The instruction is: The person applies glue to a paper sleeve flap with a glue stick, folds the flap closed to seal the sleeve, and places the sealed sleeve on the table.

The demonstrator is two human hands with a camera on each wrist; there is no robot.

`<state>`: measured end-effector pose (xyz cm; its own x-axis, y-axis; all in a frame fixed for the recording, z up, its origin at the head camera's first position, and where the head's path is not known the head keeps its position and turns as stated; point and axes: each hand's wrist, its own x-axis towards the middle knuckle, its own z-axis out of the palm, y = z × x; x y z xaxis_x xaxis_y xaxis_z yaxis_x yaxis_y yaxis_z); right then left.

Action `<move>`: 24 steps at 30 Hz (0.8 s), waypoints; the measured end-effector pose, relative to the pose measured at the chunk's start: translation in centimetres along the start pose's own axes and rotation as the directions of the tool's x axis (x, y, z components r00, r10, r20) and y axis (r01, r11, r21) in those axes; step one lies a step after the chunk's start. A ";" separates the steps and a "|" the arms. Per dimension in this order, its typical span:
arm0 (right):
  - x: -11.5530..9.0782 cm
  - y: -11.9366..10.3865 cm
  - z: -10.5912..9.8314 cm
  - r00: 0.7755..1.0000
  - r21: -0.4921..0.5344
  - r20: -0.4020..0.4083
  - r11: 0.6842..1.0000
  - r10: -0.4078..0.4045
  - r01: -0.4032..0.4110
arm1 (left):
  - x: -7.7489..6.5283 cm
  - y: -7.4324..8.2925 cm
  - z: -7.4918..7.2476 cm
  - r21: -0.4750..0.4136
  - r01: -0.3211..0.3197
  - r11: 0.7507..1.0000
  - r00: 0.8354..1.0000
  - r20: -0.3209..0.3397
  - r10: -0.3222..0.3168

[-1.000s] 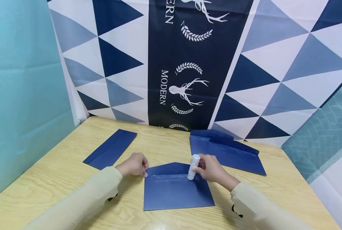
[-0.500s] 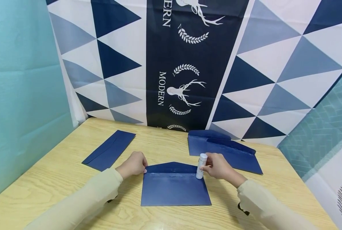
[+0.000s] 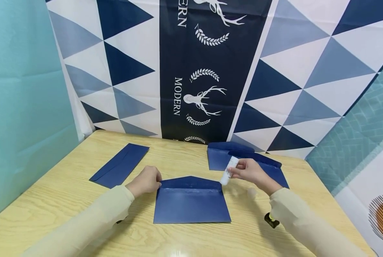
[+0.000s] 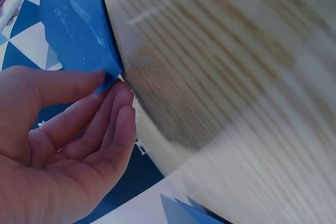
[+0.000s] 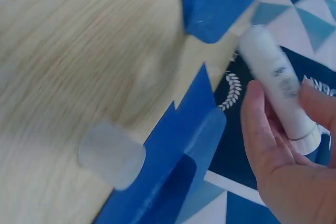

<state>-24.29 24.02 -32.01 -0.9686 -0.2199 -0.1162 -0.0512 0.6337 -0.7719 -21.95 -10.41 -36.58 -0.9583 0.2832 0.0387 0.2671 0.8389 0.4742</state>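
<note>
A dark blue envelope (image 3: 192, 207) lies in front of me with its flap folded up and whitish smears along the fold. My left hand (image 3: 146, 181) pinches the flap's left corner; the left wrist view shows thumb and fingertips meeting on the blue flap (image 4: 79, 30). In my right hand (image 3: 252, 173) is a white glue stick (image 3: 230, 170), gripped between thumb and fingers and tilted, its lower end close to the flap's right corner. A translucent cap (image 5: 112, 156) stands on the table, also visible in the head view just below the right hand.
Two more blue envelopes (image 3: 268, 169) with raised flaps overlap at the back right. A closed blue envelope (image 3: 119, 166) lies at the left. Patterned cloth (image 3: 198, 71) hangs behind the wooden table (image 3: 120, 235), and a teal cloth hangs at the left.
The glue stick has moved right along the fold, then lifted off the envelope's right end and tipped over. The left hand keeps its pinch on the flap corner.
</note>
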 end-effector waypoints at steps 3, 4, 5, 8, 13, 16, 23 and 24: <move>0.4 -0.2 -0.5 0.994 0.273 0.086 0.958 0.067 -0.088 | 0.2 0.0 0.1 -0.005 -0.048 0.999 0.999 -0.008 0.047; 0.5 -0.2 -0.6 0.991 0.339 0.114 0.935 0.072 -0.107 | 0.3 0.0 0.2 -0.009 -0.067 0.998 0.998 -0.008 0.067; 0.6 -0.3 -0.7 0.988 0.400 0.137 0.908 0.078 -0.127 | 0.4 0.1 0.3 -0.010 -0.090 0.996 0.996 -0.008 0.090; 0.9 -0.5 -0.5 0.976 0.576 0.195 0.794 0.095 -0.193 | 0.7 0.2 0.4 -0.009 -0.156 0.988 0.988 -0.011 0.156; 1.4 -0.7 0.6 0.951 0.771 0.281 0.561 0.125 -0.302 | 0.7 0.2 0.6 0.042 -0.250 0.967 0.968 -0.027 0.251; 1.5 -0.8 1.2 0.933 0.805 0.341 0.477 0.113 -0.352 | 0.4 0.2 0.6 0.099 -0.318 0.943 0.947 -0.019 0.321; 1.7 -0.7 3.0 0.882 0.713 0.463 0.551 0.093 -0.432 | -0.5 0.3 0.8 0.238 -0.489 0.839 0.868 0.038 0.495; 1.6 -0.7 3.4 0.872 0.681 0.479 0.584 0.101 -0.442 | -0.5 0.3 0.8 0.254 -0.500 0.828 0.861 0.045 0.506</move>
<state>-25.01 20.74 -33.80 -0.7329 -0.4830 -0.4791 0.5640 -0.0374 -0.8250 -21.29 -9.90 -37.18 -0.6856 0.6893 0.2341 0.7260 0.6712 0.1500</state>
